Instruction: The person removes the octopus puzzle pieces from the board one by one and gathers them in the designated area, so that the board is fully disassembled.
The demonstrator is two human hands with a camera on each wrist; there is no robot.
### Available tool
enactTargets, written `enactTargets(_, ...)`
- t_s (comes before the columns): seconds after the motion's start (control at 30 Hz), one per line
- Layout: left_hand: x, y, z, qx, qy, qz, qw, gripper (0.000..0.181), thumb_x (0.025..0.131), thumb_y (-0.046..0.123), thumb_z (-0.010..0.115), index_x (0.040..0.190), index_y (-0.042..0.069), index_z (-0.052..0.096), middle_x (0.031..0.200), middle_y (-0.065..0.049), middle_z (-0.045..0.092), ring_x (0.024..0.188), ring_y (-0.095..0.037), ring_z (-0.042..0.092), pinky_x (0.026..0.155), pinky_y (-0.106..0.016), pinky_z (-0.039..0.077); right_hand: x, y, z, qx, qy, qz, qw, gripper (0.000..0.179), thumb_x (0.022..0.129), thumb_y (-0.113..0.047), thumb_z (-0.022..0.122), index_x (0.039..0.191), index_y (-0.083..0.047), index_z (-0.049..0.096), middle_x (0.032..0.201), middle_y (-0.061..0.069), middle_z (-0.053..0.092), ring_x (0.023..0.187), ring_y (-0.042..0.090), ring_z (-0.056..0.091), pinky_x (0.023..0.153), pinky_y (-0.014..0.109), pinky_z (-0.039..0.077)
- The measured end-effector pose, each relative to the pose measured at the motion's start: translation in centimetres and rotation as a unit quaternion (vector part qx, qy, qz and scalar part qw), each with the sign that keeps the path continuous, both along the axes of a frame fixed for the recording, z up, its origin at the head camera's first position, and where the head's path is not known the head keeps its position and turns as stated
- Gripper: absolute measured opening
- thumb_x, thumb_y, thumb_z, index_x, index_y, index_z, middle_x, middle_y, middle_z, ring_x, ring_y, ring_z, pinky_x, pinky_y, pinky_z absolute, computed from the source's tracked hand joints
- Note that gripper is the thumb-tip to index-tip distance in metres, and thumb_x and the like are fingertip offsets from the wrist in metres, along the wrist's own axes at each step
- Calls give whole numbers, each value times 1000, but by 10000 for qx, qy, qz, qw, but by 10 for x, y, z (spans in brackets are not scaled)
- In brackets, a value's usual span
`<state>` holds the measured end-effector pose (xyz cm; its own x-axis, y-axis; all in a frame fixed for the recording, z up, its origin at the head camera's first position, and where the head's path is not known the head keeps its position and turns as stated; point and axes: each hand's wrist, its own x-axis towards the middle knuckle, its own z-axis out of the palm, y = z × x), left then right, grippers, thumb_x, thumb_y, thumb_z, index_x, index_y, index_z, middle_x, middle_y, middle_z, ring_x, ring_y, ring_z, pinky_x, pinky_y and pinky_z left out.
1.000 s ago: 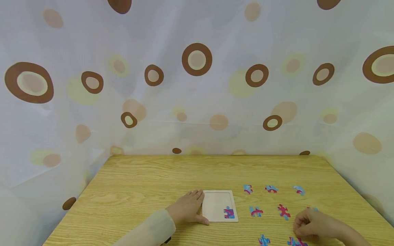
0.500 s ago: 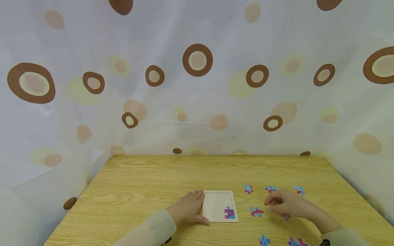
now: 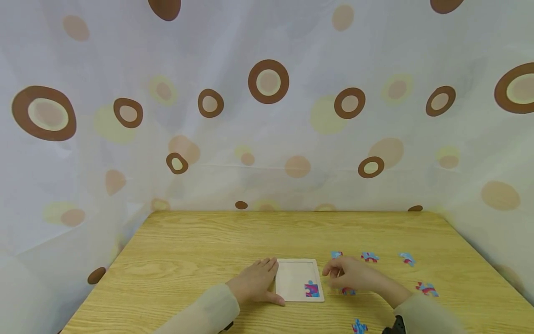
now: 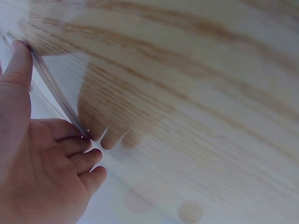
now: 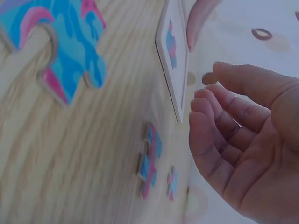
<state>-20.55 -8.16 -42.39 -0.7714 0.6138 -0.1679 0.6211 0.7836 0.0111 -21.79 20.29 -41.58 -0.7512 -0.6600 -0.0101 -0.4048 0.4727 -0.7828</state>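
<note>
A square white puzzle tray (image 3: 292,280) lies on the table with one blue-and-pink jigsaw piece (image 3: 311,290) in its lower right corner. My left hand (image 3: 255,282) rests along the tray's left edge, thumb and fingers spread apart; the left wrist view has the thumb (image 4: 19,65) against that edge. Just right of the tray, my right hand (image 3: 348,274) hovers above the table. Its fingers are loosely curled, and in the right wrist view no piece shows between thumb and fingers (image 5: 233,112). Partly beneath it lie a jigsaw piece (image 3: 348,292) and another piece (image 3: 336,254).
More loose pieces lie to the right: one at the back (image 3: 370,257), a far-right back piece (image 3: 406,259), a piece by the right sleeve (image 3: 427,289) and a front piece (image 3: 359,326). A spotted curtain (image 3: 267,185) surrounds the wooden table (image 3: 200,250).
My right hand has moved left from the pieces at the far right, across the middle row, to beside the tray. The left hand and the tray stay in place.
</note>
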Motion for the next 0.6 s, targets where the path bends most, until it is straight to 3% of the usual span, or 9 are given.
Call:
enactTargets(0.17,0,1,2,-35,37,27,10000,94,78,68,50,142,0,33,146,-12,30,133,-23,28,107,-34,24,-4,-14,-5,-6,-139,61,9999,15,84,-3,61,98,2,62,71,2,55,47,5,41,43,19,38)
enactTargets(0.6,1,1,1,1,76,54,10000,95,77,69,50,141,1,33,145,-12,31,132,-23,29,107,-34,25,-7,-36,-11,218,-226,-99,9995,8,82,-3,64,91,-2,65,67,1,55,49,8,42,44,20,37)
